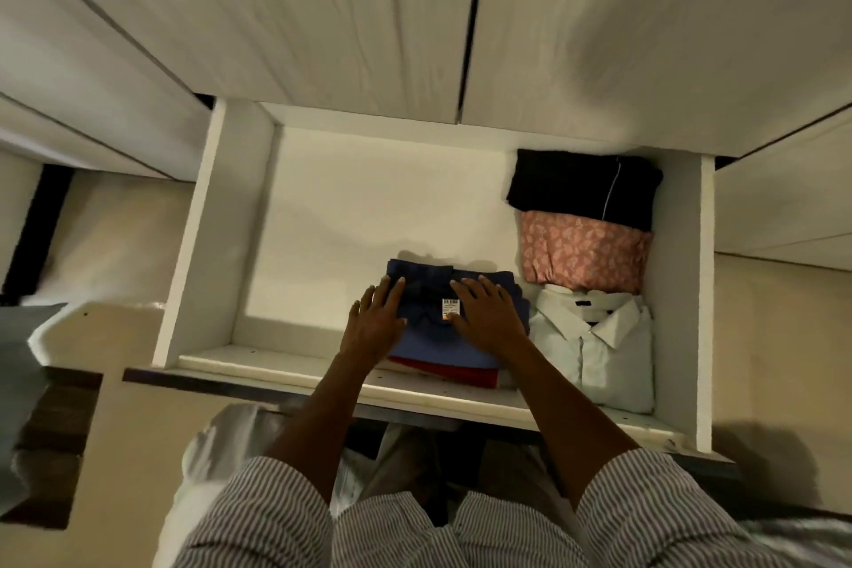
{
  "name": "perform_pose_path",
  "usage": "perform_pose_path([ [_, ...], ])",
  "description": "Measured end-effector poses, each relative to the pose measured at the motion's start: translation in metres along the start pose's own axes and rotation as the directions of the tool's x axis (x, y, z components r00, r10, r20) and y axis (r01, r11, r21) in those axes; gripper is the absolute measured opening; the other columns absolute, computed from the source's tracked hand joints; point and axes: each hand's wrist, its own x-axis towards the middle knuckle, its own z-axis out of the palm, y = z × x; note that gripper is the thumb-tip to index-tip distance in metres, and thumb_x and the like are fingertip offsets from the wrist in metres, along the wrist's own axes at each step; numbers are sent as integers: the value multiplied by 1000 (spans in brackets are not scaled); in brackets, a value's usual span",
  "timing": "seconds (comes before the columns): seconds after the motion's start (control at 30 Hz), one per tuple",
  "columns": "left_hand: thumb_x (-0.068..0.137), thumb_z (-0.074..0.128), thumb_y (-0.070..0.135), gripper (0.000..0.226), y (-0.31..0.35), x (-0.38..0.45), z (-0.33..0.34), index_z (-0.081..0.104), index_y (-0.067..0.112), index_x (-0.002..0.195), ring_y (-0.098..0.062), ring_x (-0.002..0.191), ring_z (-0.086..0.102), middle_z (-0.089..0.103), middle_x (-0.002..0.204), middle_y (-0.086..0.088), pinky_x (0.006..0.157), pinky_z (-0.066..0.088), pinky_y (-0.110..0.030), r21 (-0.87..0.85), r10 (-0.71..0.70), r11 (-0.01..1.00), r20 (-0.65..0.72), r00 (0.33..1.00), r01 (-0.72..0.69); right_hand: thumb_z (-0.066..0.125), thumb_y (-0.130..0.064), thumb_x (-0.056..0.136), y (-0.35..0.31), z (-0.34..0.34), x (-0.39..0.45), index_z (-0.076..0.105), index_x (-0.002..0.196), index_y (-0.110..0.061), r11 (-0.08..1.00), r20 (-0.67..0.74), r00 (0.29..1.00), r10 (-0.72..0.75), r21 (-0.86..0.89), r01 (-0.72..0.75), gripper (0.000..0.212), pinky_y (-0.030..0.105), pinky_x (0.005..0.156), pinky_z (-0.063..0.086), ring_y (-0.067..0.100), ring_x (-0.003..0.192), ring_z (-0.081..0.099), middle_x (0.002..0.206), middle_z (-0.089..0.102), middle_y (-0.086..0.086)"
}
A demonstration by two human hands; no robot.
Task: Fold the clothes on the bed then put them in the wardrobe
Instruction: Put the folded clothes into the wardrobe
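An open white wardrobe drawer [216, 254] is pulled out below me. A folded blue garment [431, 337] with a small barcode tag lies on a folded red garment [465, 373] near the drawer's front. My left hand [375, 323] presses flat on the blue garment's left side. On its right side my right hand [488, 314] lies flat with straight fingers. Along the drawer's right side sit a folded black garment [583, 187], a pink patterned one [585, 251] and a pale collared shirt [599, 346].
Shut white wardrobe doors [369, 14] rise above the drawer. The drawer's bare white floor [369, 208] spreads left of and behind the stacks. Pale floor tiles [120, 420] lie to the left, and a grey edge [18, 374] shows at far left.
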Motion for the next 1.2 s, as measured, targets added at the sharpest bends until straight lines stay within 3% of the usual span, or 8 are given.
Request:
perform_pose_path([
  [0.17, 100, 46, 39, 66, 3, -57, 7, 17, 20, 157, -30, 145, 27, 21, 162, -7, 116, 28, -46, -182, -145, 977, -187, 972, 110, 49, -44, 100, -28, -5, -21, 38, 151, -17, 978, 6, 978, -207, 19, 207, 59, 43, 113, 29, 30, 145, 31, 153, 42, 8],
  [0.33, 97, 39, 44, 61, 18, -145, 25, 34, 15, 151, -30, 140, 36, 37, 154, -11, 112, 37, -48, -497, -435, 842, -398, 808, 210, 50, -44, 100, -71, -9, -53, 43, 148, -17, 885, 55, 888, -456, -75, 459, 56, 46, 107, 39, 31, 139, 40, 148, 47, 9],
  [0.5, 94, 44, 40, 62, 29, -231, 72, 38, 9, 147, -35, 130, 47, 45, 146, -16, 104, 44, -47, -664, -667, 682, -392, 634, 307, 43, -46, 98, -121, 2, -84, 45, 145, -18, 684, 194, 704, -683, -168, 710, 54, 49, 98, 46, 30, 132, 46, 140, 53, 6],
  [0.7, 95, 46, 40, 60, 58, -323, 147, 41, 7, 145, -34, 128, 49, 48, 145, -14, 102, 41, -41, -827, -899, 394, -254, 357, 401, 48, -44, 99, -177, 37, -136, 39, 150, -20, 418, 398, 463, -792, -200, 886, 57, 45, 109, 39, 26, 137, 41, 148, 47, 4],
  [0.73, 94, 44, 42, 62, 65, -345, 167, 41, 7, 145, -33, 128, 49, 48, 145, -13, 102, 40, -41, -861, -935, 314, -207, 289, 400, 48, -44, 99, -188, 53, -148, 39, 150, -19, 348, 454, 402, -795, -202, 915, 57, 45, 109, 38, 27, 138, 40, 149, 46, 5],
  [0.83, 93, 42, 44, 65, 82, -375, 199, 39, 7, 147, -34, 127, 50, 47, 146, -14, 101, 40, -42, -902, -975, 164, -86, 206, 399, 49, -45, 99, -199, 79, -166, 35, 152, -21, 301, 565, 368, -739, -213, 930, 60, 45, 110, 37, 27, 140, 38, 152, 43, 6],
  [0.93, 92, 41, 46, 69, 102, -418, 252, 39, 5, 147, -36, 127, 51, 47, 146, -17, 103, 40, -43, -932, -997, -20, 46, 62, 362, 48, -47, 100, -219, 122, -201, 27, 156, -21, 125, 748, 230, -622, -194, 973, 65, 42, 114, 32, 27, 144, 33, 157, 35, 8],
  [1.2, 86, 63, 16, 62, 129, -482, 349, 42, 5, 144, -36, 123, 54, 52, 140, -16, 97, 48, -45, -907, -955, -288, 249, -160, 307, 41, -47, 103, -253, 215, -274, 13, 159, -19, -216, 919, 48, -392, -142, 966, 68, 43, 115, 31, 26, 147, 29, 163, 25, 7],
])
